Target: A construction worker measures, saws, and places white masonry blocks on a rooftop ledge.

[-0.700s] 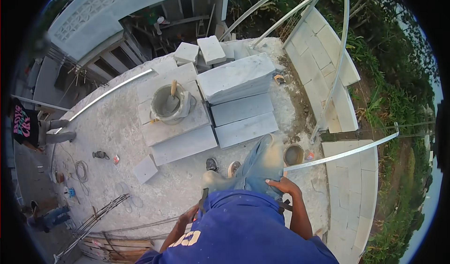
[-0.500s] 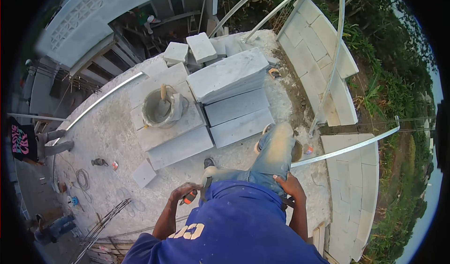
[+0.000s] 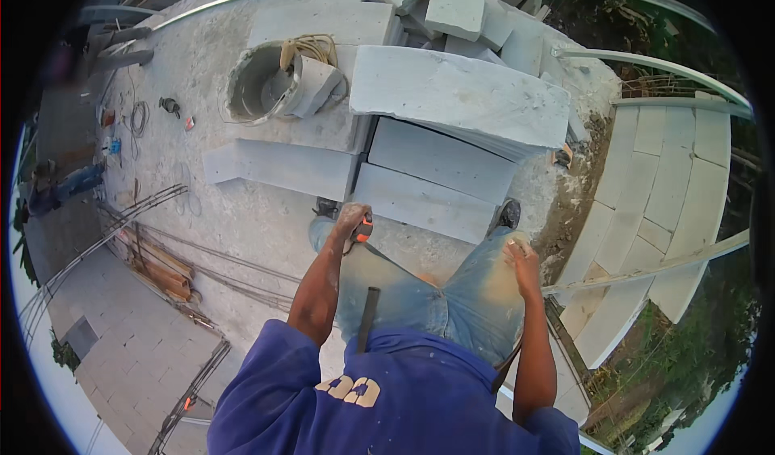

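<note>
My left hand (image 3: 350, 218) is closed around an orange and black tape measure (image 3: 365, 229), above my left knee. At my right knee, my right hand (image 3: 525, 265) rests on the dusty jeans with its fingers stretched out and nothing seen in them. Just ahead of my feet lie long pale blocks, a near one (image 3: 428, 201) and another behind it (image 3: 444, 152). A larger whitish block (image 3: 460, 96) stands higher behind these. To the left, a mortar-smeared bucket (image 3: 236, 92) sits on blocks, with a wooden tool handle (image 3: 287, 54) at its rim.
Loose blocks (image 3: 457, 4) are piled at the back. A low block wall (image 3: 646, 188) and curved metal bars (image 3: 686, 257) line the right side, with plants beyond. Rebar rods (image 3: 153, 205) and a cable coil (image 3: 139, 117) lie left. Another person's legs (image 3: 77, 182) show at far left.
My view has turned and come nearer the blocks. My left hand has moved forward with the tape measure, and my right hand has gone from my upper thigh to my knee.
</note>
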### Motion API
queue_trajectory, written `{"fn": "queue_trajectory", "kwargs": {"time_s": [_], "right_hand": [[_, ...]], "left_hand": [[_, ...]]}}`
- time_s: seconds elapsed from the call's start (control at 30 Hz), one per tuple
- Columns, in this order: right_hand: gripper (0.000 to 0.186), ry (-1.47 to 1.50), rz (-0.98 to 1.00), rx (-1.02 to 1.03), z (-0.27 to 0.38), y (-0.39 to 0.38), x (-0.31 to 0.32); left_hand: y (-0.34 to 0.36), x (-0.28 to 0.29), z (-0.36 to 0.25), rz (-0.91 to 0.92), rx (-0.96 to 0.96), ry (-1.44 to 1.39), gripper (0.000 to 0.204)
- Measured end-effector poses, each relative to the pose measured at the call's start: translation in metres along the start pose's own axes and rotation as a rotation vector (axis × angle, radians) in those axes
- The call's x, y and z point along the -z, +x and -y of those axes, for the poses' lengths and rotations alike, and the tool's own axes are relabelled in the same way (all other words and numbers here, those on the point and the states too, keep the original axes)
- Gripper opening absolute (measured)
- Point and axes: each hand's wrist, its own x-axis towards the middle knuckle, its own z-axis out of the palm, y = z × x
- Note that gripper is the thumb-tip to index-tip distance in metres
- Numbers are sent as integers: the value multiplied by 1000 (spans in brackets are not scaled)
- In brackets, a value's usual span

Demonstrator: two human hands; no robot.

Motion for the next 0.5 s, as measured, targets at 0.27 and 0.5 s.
{"fn": "queue_trajectory", "kwargs": {"time_s": [0.27,0.5], "right_hand": [[69,-154,-411,-638,-187,200,106],[71,-506,-603,-634,-285,287,138]], "left_hand": [[69,-186,62,-153,526,683,58],[133,-191,75,-244,282,888,61]]}}
